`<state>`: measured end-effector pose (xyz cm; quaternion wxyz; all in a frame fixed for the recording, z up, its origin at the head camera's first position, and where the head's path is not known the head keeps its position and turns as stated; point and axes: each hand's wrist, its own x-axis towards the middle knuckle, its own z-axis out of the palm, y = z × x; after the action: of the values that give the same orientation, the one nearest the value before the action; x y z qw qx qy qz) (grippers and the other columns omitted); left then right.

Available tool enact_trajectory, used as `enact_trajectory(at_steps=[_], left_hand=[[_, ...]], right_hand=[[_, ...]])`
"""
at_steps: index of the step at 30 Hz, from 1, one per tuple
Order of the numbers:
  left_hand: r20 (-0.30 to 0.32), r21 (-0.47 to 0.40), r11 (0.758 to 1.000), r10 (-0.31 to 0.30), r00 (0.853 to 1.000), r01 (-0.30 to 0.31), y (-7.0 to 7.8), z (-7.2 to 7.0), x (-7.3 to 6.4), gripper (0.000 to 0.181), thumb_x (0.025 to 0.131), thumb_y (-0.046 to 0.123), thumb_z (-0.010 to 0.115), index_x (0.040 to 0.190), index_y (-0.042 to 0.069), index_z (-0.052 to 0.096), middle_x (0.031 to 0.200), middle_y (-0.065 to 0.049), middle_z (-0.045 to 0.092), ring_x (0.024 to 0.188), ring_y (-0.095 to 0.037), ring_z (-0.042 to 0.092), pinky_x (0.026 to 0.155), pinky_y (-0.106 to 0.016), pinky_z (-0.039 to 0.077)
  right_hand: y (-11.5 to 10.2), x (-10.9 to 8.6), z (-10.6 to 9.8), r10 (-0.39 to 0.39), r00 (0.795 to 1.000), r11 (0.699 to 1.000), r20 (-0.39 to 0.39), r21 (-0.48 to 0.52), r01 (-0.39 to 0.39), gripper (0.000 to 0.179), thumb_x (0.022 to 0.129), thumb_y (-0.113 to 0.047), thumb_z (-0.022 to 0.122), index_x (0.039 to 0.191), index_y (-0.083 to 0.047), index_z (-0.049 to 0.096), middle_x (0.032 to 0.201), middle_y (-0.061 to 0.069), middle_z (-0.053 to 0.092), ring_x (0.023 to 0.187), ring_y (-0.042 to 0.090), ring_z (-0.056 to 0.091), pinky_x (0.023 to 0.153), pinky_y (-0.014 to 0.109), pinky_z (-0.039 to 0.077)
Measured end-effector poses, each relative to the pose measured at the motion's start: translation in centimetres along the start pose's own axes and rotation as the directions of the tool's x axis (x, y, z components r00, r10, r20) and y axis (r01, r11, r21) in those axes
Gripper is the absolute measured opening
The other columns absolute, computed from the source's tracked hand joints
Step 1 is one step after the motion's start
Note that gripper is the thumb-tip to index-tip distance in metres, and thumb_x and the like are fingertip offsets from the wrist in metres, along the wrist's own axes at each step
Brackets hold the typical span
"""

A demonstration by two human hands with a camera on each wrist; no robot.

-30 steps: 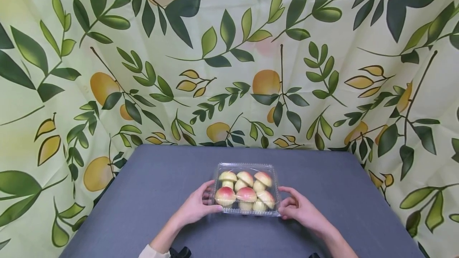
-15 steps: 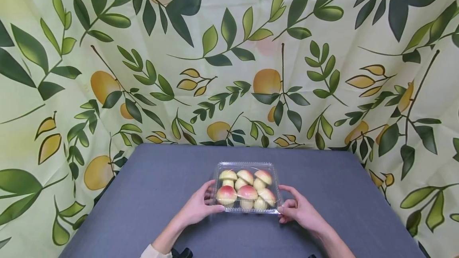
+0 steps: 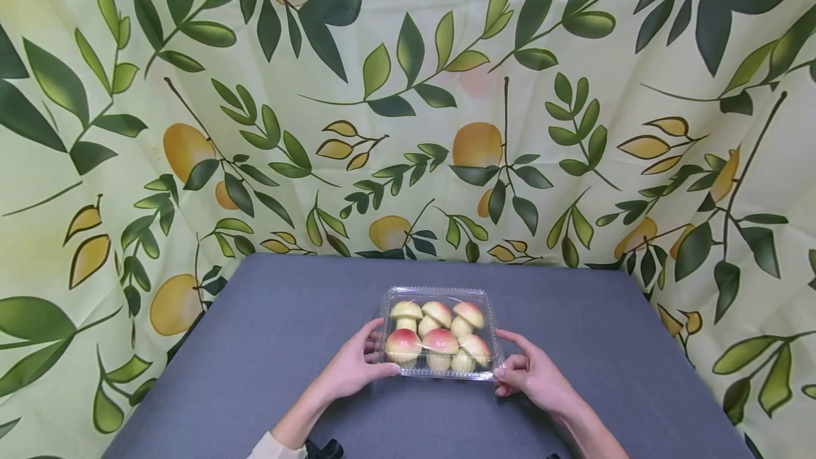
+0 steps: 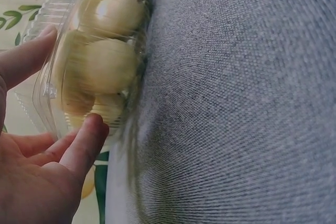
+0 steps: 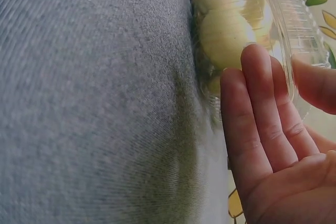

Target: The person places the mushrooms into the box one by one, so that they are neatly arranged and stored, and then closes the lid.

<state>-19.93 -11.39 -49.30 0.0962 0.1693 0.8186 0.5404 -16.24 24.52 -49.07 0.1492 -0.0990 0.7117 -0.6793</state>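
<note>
A clear plastic clamshell box (image 3: 440, 292) sits on the cloth-covered table in the head view, its lid shut. Inside are several mushroom-shaped pieces (image 3: 440, 343), cream with pink-red caps, in two rows. My left hand (image 3: 353, 368) grips the box's left side, thumb at the near corner and fingers along the side wall. On the opposite side my right hand (image 3: 537, 378) holds the near right corner between thumb and fingers. The left wrist view has the thumb (image 4: 31, 56) against the rim and a fingertip near the lower wall. In the right wrist view, fingers (image 5: 265, 108) lie along the box's side.
A grey-blue cloth (image 3: 306, 296) covers the table under and around the box. Behind and to both sides hangs a curtain (image 3: 408, 183) printed with leaves and orange fruit. A dark strap (image 3: 324, 449) shows at the left wrist.
Over the last second the box has shifted very slightly away and its near edge has straightened a little, with both hands keeping hold. Since half a second ago it is nearly still.
</note>
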Motion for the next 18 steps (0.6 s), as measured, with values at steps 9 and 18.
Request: enact_trajectory(at_steps=[9,18], left_hand=[[0.003,0.002,1.000,0.010,1.000,-0.010,-0.02,0.05,0.05,0.092,0.083,0.021,0.086,0.153,-0.005,0.032,0.129,-0.020,0.055,0.117,-0.037,0.061,0.095,-0.042,0.055],[-0.001,0.027,1.000,0.013,1.000,-0.013,0.29,-0.27,0.14,0.093,0.082,0.024,0.086,0.154,-0.004,0.034,0.130,-0.022,0.057,0.115,-0.037,0.064,0.093,-0.043,0.056]], right_hand=[[0.03,-0.05,0.11,-0.020,1.000,0.999,-0.014,-0.041,0.019,0.077,0.092,0.004,0.067,0.153,0.012,0.019,0.075,0.014,0.062,0.064,0.022,0.068,0.066,0.037,0.061],[-0.73,0.10,0.22,0.042,0.999,0.997,-0.028,-0.060,-0.043,0.077,0.095,0.001,0.066,0.155,0.009,0.018,0.077,0.014,0.063,0.068,0.023,0.066,0.066,0.038,0.061]])
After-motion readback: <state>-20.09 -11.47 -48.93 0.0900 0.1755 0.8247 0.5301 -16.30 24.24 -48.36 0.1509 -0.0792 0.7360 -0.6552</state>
